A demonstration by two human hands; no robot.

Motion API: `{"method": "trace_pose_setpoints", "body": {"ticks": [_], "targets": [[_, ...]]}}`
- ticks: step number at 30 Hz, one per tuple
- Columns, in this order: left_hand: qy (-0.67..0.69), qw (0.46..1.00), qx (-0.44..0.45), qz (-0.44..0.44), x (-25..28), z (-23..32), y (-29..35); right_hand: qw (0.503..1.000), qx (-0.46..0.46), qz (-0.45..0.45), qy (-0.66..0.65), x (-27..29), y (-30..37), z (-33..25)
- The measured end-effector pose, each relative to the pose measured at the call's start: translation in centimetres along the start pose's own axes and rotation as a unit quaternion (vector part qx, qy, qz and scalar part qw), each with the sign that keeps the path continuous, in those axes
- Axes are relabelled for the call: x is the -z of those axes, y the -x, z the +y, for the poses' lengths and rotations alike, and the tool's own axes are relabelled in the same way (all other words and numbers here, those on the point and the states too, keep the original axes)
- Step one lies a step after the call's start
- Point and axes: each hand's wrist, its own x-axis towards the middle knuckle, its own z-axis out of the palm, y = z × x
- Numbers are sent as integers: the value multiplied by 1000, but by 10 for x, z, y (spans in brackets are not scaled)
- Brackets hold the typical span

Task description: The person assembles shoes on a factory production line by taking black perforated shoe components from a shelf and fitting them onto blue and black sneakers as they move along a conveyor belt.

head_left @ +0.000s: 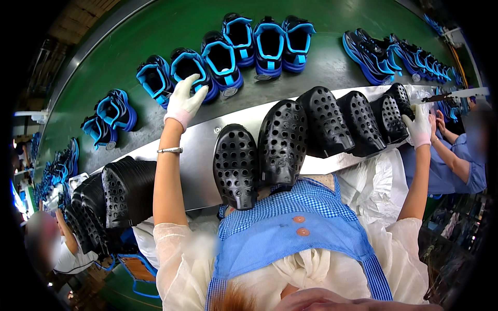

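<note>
My left hand (185, 102), in a white glove, reaches over the conveyor with thumb and fingers apart. It overlaps the near end of a black and blue sneaker (191, 67); whether it touches cannot be told. On the right, my gloved right hand (418, 127) has its thumb and fingers around the lower end of a black perforated shoe form (400, 98). More such forms, like the large one (282, 142) and the one beside it (236, 166), lie in a row along the metal ledge (199, 140) in front of me.
Several sneakers (270, 46) stand on the green conveyor belt (332, 15), with more at right (368, 57) and left (116, 109). A stack of black forms (124, 189) is left of my left arm. Co-workers are at both sides; one's hands (440, 123) are close to my right hand.
</note>
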Motion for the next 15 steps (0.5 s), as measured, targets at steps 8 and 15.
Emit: {"method": "trace_pose_setpoints", "body": {"ticks": [8,15], "targets": [[44,988,4,150,15,5,9,994,3,89,-67,78,-15,-74],[450,890,-42,-62,23,77,25,928,299,73,-209,107,-39,-288]]}}
